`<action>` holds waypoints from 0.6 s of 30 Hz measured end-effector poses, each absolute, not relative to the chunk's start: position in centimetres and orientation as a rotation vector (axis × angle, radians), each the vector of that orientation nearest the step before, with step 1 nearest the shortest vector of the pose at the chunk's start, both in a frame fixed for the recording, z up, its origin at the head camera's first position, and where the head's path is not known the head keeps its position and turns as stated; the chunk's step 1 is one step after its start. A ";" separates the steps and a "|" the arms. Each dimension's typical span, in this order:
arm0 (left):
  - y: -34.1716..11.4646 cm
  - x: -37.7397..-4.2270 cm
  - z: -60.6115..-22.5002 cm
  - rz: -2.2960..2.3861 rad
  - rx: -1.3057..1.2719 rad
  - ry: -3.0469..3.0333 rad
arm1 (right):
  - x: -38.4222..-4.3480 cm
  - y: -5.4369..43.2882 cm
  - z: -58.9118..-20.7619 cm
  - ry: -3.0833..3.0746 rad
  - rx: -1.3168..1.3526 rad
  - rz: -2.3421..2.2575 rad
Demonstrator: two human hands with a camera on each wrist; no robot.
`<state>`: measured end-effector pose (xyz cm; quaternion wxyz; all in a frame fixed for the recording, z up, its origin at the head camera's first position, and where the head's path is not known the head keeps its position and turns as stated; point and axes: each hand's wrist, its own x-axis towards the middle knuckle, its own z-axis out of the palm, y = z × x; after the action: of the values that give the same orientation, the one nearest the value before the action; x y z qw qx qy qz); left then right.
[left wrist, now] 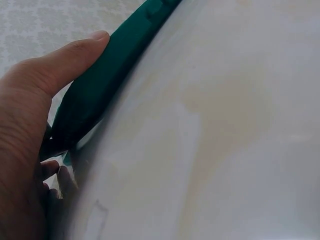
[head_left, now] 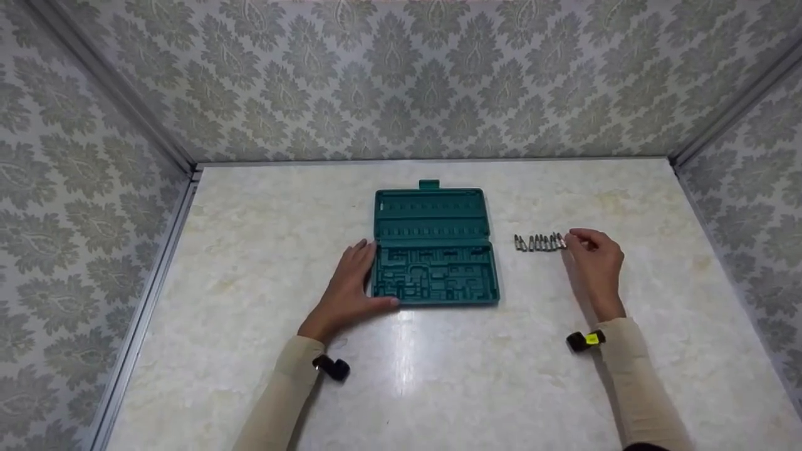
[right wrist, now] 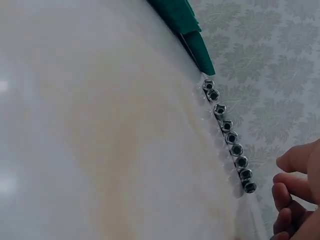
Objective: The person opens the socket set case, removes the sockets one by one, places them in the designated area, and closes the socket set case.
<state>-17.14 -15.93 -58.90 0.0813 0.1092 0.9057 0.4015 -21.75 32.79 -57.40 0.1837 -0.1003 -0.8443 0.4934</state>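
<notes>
A green plastic tool case lies unfolded on the table, its moulded recesses facing up. My left hand holds the case at its near left corner, thumb on the front edge and fingers along the left side. In the left wrist view the thumb lies against the case's wall. To the right of the case, several small metal sockets stand side by side in a row. My right hand is at the row's right end, fingers loosely bent. The right wrist view shows a gap between its fingertips and the sockets.
The pale marbled table extends around the case on all sides. Patterned wall panels enclose it at the back, left and right. A latch tab sticks out from the far edge of the lid.
</notes>
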 end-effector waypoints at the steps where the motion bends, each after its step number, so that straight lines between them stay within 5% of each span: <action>1: -15.9 -17.1 -58.9 1.200 0.327 2.707 | -21.7 32.5 -57.1 -2.361 -0.256 1.412; 18: -15.8 -17.5 -58.7 1.143 0.352 2.738 | -24.4 22.5 -52.8 -2.584 0.143 1.691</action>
<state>-17.54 -15.76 -58.75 0.0767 0.1173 0.9138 0.3813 -24.41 22.54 -52.75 0.0250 0.0461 -0.8357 0.5467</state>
